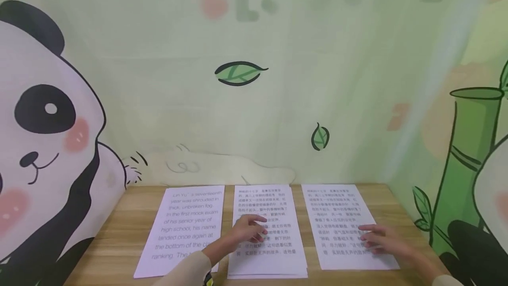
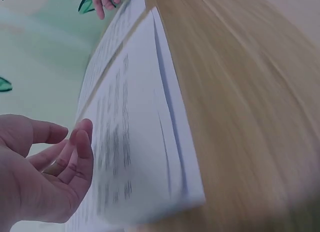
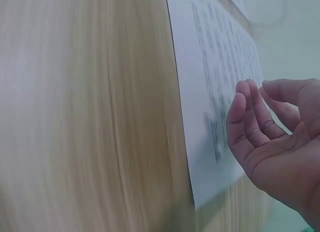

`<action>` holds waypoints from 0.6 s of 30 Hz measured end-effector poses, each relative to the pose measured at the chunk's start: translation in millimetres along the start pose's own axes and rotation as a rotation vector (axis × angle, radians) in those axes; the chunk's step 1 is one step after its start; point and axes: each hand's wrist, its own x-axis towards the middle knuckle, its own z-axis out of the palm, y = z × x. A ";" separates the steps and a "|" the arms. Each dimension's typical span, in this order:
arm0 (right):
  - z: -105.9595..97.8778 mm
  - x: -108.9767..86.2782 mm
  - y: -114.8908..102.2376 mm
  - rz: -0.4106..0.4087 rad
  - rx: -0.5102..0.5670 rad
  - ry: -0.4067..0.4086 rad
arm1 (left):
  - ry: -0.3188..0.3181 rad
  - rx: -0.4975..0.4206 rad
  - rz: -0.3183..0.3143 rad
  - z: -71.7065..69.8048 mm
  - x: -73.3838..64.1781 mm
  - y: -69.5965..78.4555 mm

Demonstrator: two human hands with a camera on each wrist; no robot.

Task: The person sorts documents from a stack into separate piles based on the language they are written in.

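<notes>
In the head view my left hand (image 1: 249, 230) is over the middle paper stack (image 1: 270, 265), which bears printed Chinese text. Its fingers are loosely bent with nothing between them, as the left wrist view also shows. To the right, my right hand (image 1: 382, 242) is above a printed Chinese sheet (image 1: 331, 260), covering part of its lower right text. The right wrist view shows these fingers (image 3: 241, 109) softly curved and holding nothing. At the left lies a sheet with large English text (image 1: 184, 228), partly hidden by my left forearm and sleeve.
All the papers lie on a wood-grain table (image 1: 107, 233). Behind it hangs a pale green backdrop (image 1: 278, 114) printed with leaves, a panda (image 1: 51, 65) at left and bamboo (image 1: 468, 158) at right. Sheets in the middle stack are slightly offset at the near edge.
</notes>
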 end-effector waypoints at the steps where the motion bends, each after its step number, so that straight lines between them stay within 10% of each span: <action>1: 5.7 2.8 -2.9 0.017 0.008 0.010 | 0.002 0.008 -0.004 -6.5 -3.2 -3.1; 18: 88.6 33.7 -41.7 -0.059 0.042 -0.146 | 0.138 0.175 -0.106 -61.3 -47.1 -33.2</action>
